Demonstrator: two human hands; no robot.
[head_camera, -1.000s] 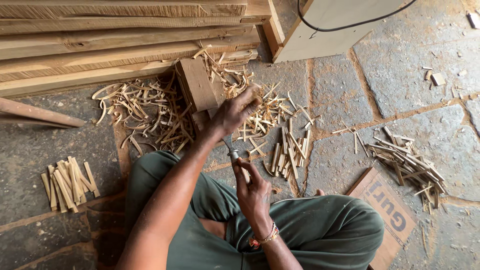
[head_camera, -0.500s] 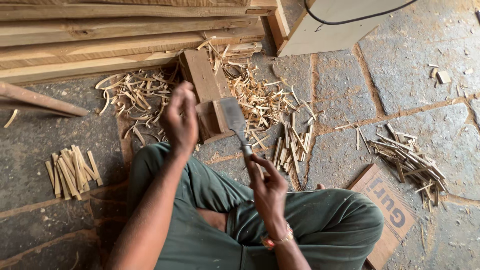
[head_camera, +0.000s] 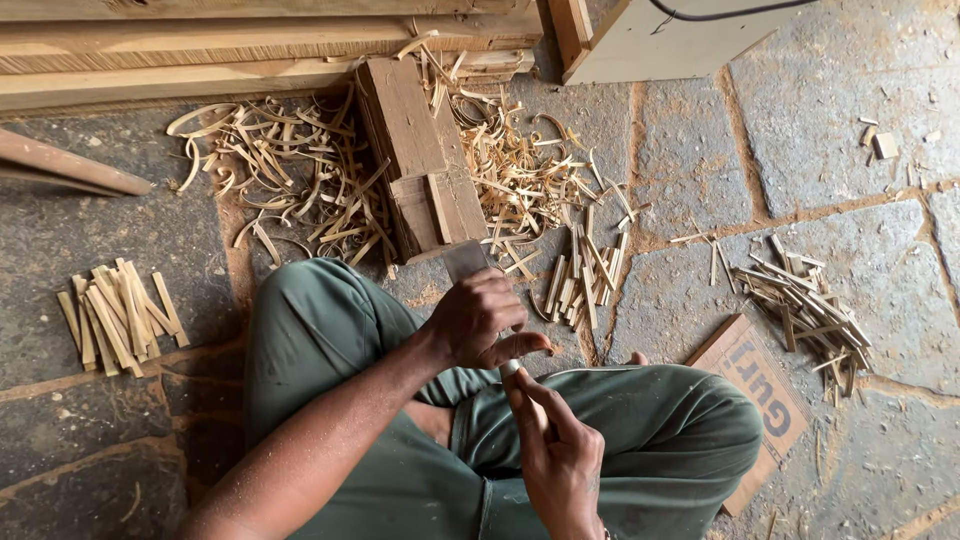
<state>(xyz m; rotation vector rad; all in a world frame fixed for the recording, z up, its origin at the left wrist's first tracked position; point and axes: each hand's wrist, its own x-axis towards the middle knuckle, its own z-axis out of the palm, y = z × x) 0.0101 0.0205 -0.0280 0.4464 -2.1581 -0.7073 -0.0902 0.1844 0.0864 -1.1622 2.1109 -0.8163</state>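
Observation:
I sit cross-legged in green trousers on a stone floor. My left hand is closed in front of my lap, right over the lower part of a flat metal knife blade that sticks up beyond it. A pale tip of a wood strip shows just under its thumb; the rest is hidden in the fist. My right hand is below it, fingers pinched around the knife's handle end. A worn wooden block lies just beyond the blade.
Curled wood shavings lie around the block. Cut sticks sit in piles at the left, the middle and the right. Planks run along the top, with a cardboard piece by my right knee.
My left hand reached to the shavings pile, lifted back, and has now come down onto the knife in front of my lap. My right hand stayed low with the knife.

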